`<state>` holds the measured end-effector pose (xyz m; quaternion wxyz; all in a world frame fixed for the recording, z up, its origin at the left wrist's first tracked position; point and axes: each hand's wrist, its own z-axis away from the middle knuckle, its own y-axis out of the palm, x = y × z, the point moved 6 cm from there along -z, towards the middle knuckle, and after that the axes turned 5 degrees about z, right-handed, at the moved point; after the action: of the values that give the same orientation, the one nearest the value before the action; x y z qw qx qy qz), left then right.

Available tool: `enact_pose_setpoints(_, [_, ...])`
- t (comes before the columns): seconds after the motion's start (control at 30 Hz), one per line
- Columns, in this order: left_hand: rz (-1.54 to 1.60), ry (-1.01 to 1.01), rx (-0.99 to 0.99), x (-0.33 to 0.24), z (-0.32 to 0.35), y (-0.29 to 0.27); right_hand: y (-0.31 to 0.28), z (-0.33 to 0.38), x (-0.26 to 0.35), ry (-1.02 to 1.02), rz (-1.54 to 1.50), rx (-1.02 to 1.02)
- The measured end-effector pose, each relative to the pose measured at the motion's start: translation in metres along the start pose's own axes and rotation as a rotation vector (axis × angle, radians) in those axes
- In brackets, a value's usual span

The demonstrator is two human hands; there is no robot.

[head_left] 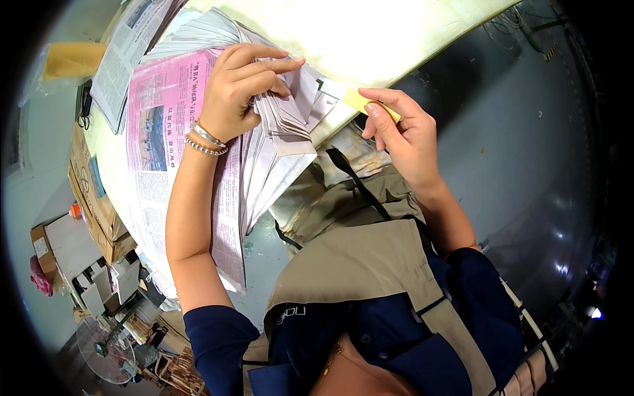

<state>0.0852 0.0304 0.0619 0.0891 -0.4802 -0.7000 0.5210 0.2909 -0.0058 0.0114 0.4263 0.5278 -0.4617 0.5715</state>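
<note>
My left hand [247, 82] lies over a stack of folded white paper [284, 122], its fingers stretched and partly spread across the top. Its thumb rests at the stack's left side; the palm's contact is hidden. To the right, past the table corner, my right hand [406, 129] pinches a flat yellow tool [356, 100] between thumb and fingers. The tool's pale far end reaches over the paper's right edge; whether it touches is unclear. Under the left wrist spreads a pink and white newspaper [152, 99]. More fanned paper sheets [198, 36] lie beyond my left hand.
The pale table [370, 33] runs off to the upper right. Another newspaper pile [122, 72] lies at its left. Cardboard boxes [92, 191] and a fan [105, 350] stand left of the table. Grey floor [522, 178] extends on the right, with cables [508, 26] at the top.
</note>
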Motion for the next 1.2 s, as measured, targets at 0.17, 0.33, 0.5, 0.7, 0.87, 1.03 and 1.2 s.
enact_pose_setpoints(0.17, [0.001, 0.041, 0.019, 0.001, 0.0, -0.001, 0.0, -0.001, 0.001, 0.004, -0.001, -0.001])
enact_pose_setpoints(0.33, [-0.026, 0.067, 0.04, 0.001, 0.0, 0.0, -0.001, 0.0, 0.001, 0.009, 0.011, 0.003])
enact_pose_setpoints(0.5, [-0.022, 0.052, 0.047, 0.002, 0.0, 0.001, 0.001, 0.001, 0.001, -0.003, 0.01, 0.0])
enact_pose_setpoints(0.7, [-0.026, 0.065, 0.043, 0.002, 0.001, 0.001, 0.0, 0.0, 0.001, 0.014, 0.01, -0.002])
enact_pose_setpoints(0.87, [-0.021, 0.045, 0.036, 0.0, 0.0, -0.001, 0.0, 0.0, 0.001, 0.031, 0.006, -0.011])
enact_pose_setpoints(1.03, [0.002, 0.024, 0.009, 0.001, 0.0, 0.0, -0.011, -0.006, 0.002, 0.027, 0.064, -0.061])
enact_pose_setpoints(1.2, [0.003, 0.025, 0.015, 0.001, 0.001, 0.0, -0.02, -0.019, 0.031, -0.155, 0.198, -0.074])
